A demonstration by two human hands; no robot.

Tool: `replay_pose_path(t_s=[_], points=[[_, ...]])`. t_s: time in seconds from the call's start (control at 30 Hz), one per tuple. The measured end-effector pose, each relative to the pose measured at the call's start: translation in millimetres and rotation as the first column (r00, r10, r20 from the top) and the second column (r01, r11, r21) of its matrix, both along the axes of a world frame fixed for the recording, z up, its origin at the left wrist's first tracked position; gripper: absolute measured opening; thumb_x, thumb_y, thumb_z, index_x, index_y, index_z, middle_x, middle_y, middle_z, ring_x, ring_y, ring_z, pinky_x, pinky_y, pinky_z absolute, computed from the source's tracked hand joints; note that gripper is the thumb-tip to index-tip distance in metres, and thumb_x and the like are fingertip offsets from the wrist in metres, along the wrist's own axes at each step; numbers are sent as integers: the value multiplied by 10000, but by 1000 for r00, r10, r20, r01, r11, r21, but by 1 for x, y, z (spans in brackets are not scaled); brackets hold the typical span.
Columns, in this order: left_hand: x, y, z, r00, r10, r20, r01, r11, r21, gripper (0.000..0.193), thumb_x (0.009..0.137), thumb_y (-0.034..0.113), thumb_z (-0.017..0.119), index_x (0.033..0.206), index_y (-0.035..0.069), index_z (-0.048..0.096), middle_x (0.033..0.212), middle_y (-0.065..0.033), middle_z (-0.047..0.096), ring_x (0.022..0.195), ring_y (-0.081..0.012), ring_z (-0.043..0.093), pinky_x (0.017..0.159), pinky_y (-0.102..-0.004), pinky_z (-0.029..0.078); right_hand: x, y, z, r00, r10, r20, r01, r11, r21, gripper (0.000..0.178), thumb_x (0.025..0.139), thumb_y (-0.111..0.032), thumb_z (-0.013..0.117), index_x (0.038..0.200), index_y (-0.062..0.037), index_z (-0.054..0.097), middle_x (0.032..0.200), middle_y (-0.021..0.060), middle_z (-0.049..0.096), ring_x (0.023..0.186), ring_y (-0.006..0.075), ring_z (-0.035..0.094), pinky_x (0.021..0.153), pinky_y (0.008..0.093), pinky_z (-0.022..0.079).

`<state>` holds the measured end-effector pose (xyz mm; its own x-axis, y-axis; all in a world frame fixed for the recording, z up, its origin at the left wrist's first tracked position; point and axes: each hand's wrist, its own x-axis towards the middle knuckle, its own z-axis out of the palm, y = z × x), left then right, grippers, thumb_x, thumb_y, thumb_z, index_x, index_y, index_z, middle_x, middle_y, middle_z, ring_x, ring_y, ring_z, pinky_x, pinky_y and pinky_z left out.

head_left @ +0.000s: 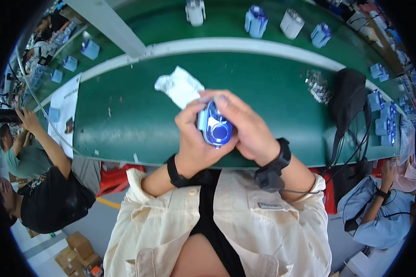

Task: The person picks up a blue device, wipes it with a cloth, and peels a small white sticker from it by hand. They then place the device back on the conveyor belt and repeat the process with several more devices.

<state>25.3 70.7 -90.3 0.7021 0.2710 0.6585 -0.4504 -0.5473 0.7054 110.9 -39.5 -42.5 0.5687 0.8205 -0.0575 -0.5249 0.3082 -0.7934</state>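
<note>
Between my two hands, above the near part of the green bench, is a light-blue plastic device point(217, 129) with a shiny dark-blue oval top facing up. My left hand point(189, 131) wraps round its left side and underside. My right hand point(245, 122) closes on its right side, with the thumb over the far end of the top. The fingers beneath the device are partly hidden. Just beyond my hands a crumpled white cloth or tissue point(179, 87) lies on the bench.
Similar devices stand on a green belt point(226, 23) behind a pale rail point(194, 45). At the bench's right lie small metal parts point(317, 87) and a black bag point(348, 99) with cables. A white printed sheet point(62, 115) is at the left. People sit on both sides.
</note>
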Motion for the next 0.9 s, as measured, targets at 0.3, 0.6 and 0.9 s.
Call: replay_pose_path(t_s=[0.3, 0.6, 0.9], points=[[35, 33, 34, 956, -46, -290, 111, 970, 214, 923, 703, 129, 780, 1414, -20, 210, 1315, -247, 431, 1186, -364, 486, 1009, -415, 399, 52, 20, -2, 990, 55, 133, -37, 991, -129, 341, 1001, -315, 503, 1203, -48, 568, 1048, 44, 613, 959, 102, 585, 839, 251, 481], [128, 111, 46, 912, -98, -398, 111, 994, 9, 827, 722, 142, 764, 1390, 34, 290, 1147, -195, 586, 1049, -315, 602, 927, -365, 467, 122, 31, -62, 474, -325, 818, 659, 747, -85, 387, 1001, -369, 477, 1139, -40, 627, 1031, 51, 659, 926, 175, 625, 819, 332, 497], [228, 207, -4, 898, 409, -161, -412, 911, 13, 824, 733, 125, 784, 1379, 49, 277, 1230, -168, 522, 1107, -292, 557, 969, -357, 441, 114, 41, -63, 188, -7, 982, 616, 779, -113, 270, 943, -267, 578, 916, -19, 681, 908, 111, 680, 896, 249, 631, 803, 336, 485]])
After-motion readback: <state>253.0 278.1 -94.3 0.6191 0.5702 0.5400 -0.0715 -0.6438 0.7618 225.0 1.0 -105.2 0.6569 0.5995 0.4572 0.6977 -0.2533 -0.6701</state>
